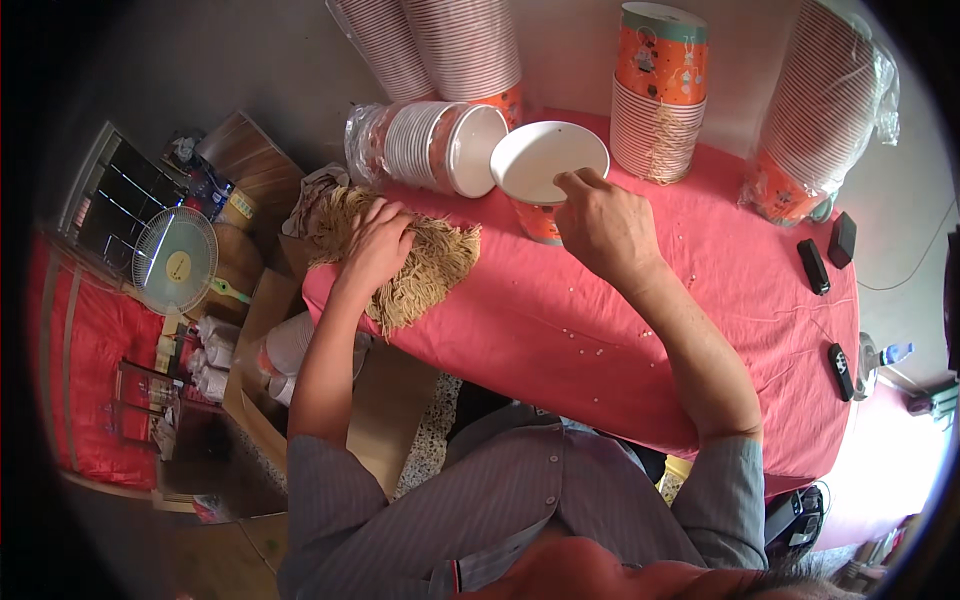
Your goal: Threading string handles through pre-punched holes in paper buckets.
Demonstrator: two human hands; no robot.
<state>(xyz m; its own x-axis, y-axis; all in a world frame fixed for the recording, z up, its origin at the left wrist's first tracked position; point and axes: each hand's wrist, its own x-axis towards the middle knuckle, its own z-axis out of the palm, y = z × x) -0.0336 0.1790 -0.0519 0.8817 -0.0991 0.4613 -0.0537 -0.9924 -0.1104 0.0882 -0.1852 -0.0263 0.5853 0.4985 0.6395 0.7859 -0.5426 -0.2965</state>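
My left hand [382,240] lies on a heap of tan stringy strands [435,265] at the table's left edge, its fingers spread over the top. What the strands are made of, I cannot tell. My right hand [605,220] is closed at the near right rim of a white-lined orange paper bucket [540,215], fingers curled over the edge. The bucket stands upright with its mouth facing up. Its lower inside is hidden from view. Beside it, a sleeve of nested paper buckets [430,147] lies on its side, partly wrapped in clear plastic.
Tall bucket stacks [465,50] rise at the back, another stack [658,120] behind my right hand, and a plastic-wrapped one [815,120] far right. Small white bits dot the red tablecloth [520,330]. Black objects [813,267] lie at right. A cardboard box [262,345] and fan [175,262] stand left.
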